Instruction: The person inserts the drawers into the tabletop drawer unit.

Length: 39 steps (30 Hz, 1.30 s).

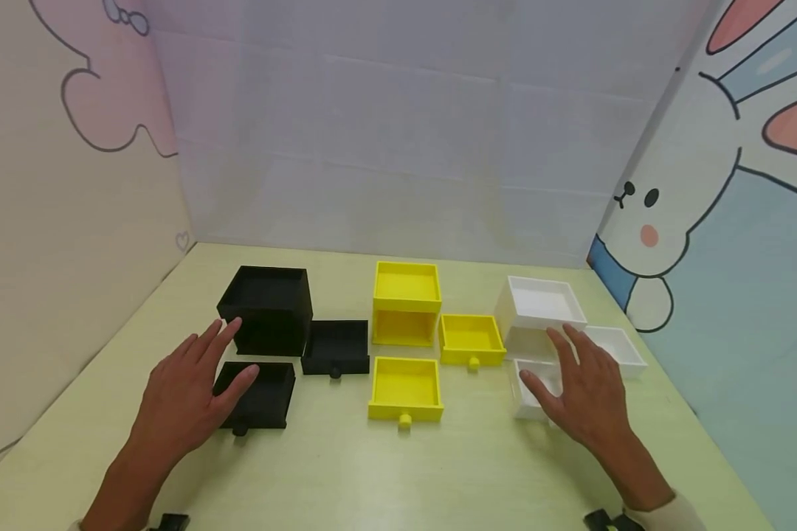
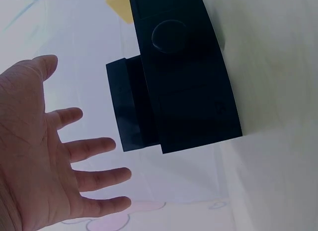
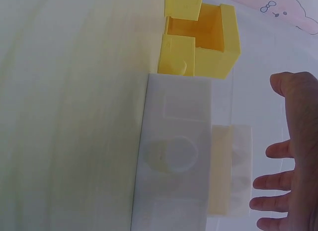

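Observation:
My left hand hovers with fingers spread over the left side of a small black drawer, holding nothing. Behind it stands a black cabinet, and a second black drawer lies beside that. On the other side, my right hand is held over a white drawer and partly hides it, fingers apart and nothing in them. A white cabinet is just beyond those fingertips, with another white drawer at its right. In the right wrist view a round knob shows on the white drawer front.
Between the hands, a yellow cabinet with an open lower slot stands at the back. One yellow drawer lies to its right, another yellow drawer in front. Fabric walls enclose the pale table at back and sides.

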Tool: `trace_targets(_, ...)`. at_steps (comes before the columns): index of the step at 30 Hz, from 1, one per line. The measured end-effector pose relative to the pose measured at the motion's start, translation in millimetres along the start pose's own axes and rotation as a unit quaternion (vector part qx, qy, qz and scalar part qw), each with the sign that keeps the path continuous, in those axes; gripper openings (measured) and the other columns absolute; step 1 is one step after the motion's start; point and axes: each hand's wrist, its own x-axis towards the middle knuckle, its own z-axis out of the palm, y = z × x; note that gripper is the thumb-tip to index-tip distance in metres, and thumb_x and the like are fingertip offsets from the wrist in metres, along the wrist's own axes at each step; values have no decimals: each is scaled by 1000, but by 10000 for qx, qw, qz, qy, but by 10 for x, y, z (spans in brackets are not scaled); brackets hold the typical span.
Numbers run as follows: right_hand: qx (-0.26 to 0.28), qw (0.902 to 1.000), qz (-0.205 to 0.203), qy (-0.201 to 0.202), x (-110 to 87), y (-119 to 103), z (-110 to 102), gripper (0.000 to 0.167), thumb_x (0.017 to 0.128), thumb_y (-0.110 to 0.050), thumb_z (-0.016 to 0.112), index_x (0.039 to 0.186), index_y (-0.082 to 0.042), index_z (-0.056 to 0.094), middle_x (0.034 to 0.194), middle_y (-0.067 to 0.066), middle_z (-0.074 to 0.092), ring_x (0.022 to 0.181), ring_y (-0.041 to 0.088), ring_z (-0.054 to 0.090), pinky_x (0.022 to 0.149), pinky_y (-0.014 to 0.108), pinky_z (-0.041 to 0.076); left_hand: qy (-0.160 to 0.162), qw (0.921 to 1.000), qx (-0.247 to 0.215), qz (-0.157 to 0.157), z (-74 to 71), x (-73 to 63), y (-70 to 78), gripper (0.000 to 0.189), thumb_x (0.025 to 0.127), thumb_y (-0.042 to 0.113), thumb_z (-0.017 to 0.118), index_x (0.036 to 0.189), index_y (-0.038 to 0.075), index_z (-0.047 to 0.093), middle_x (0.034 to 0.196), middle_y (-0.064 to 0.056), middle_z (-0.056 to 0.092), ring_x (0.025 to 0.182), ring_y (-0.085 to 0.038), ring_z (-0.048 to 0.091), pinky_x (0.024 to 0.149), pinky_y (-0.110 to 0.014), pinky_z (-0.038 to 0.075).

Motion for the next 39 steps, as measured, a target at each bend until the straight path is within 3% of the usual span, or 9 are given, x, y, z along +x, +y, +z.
trace_targets(3, 47, 10000, 1, 6, 20, -30, -2, 78, 85, -57, 65, 139, -5, 46, 141, 25, 43, 118, 47, 48, 96, 64, 37, -88, 9998, -153, -109, -12, -27, -8, 73, 96, 45, 62, 156, 18, 32, 146, -25, 45, 123, -48, 48, 87, -67, 42)
trace_targets(8, 136, 9999, -32, 81, 40, -66, 6, 78, 88, -63, 57, 139, -5, 46, 141, 24, 44, 116, 47, 49, 95, 64, 38, -465, 9955, -603, -566, -66, -79, -1, 72, 99, 48, 57, 159, 23, 26, 142, -22, 50, 117, -45, 54, 73, -63, 47)
trace_targets(12, 169, 9998, 0, 67, 53, -88, 21, 76, 86, -57, 63, 139, -5, 46, 141, 24, 44, 117, 46, 48, 96, 64, 37, -566, 9913, -913, -758, -110, -110, -33, 71, 100, 44, 56, 159, 20, 24, 138, -20, 56, 112, -41, 61, 68, -59, 48)
trace_targets(17, 205, 9997, 126, -82, 91, -147, 25, 76, 81, -44, 73, 140, -5, 45, 144, 23, 43, 120, 46, 47, 98, 64, 36, -588, 9882, -1104, -884, -122, -124, -53, 69, 100, 42, 56, 156, 15, 27, 129, -20, 63, 101, -37, 69, 66, -54, 51)
trace_targets(24, 317, 9991, 206, -192, 150, -257, 52, 74, 82, -42, 73, 140, -6, 45, 144, 23, 43, 122, 45, 46, 99, 65, 36, -559, 9802, -1425, -1254, -100, -150, -26, 57, 99, 42, 59, 144, 9, 44, 115, -15, 71, 91, -31, 71, 70, -44, 52)
trace_targets(29, 392, 9992, 41, -101, 175, -300, 94, 74, 80, -42, 74, 139, -6, 46, 143, 22, 44, 121, 45, 47, 99, 65, 36, -612, 9643, -1924, -1710, -92, -163, -5, 51, 98, 40, 60, 137, 9, 52, 109, -12, 72, 90, -26, 71, 69, -35, 52)
trace_targets(34, 392, 9992, -122, -26, 200, -344, 130, 75, 79, -42, 73, 138, -5, 46, 142, 22, 46, 120, 44, 48, 98, 65, 37, -832, 9406, -2461, -2186, -92, -170, 13, 48, 98, 39, 61, 134, 8, 53, 106, -11, 73, 85, -14, 71, 65, -30, 48)
trace_targets(37, 386, 9991, -170, 2, 216, -377, 148, 74, 80, -43, 72, 138, -4, 47, 142, 21, 46, 120, 43, 49, 97, 64, 39, -840, 9190, -2985, -2433, -78, -172, 6, 43, 100, 35, 60, 131, 6, 53, 105, -11, 74, 83, -12, 72, 66, -28, 51)
trace_targets(39, 427, 9989, -201, 38, 228, -400, 161, 73, 80, -44, 71, 137, -4, 48, 141, 20, 47, 119, 42, 49, 97, 63, 39, -784, 8997, -3424, -2592, -65, -173, -1, 40, 101, 30, 59, 129, 2, 52, 103, -12, 74, 81, -14, 73, 69, -28, 53)
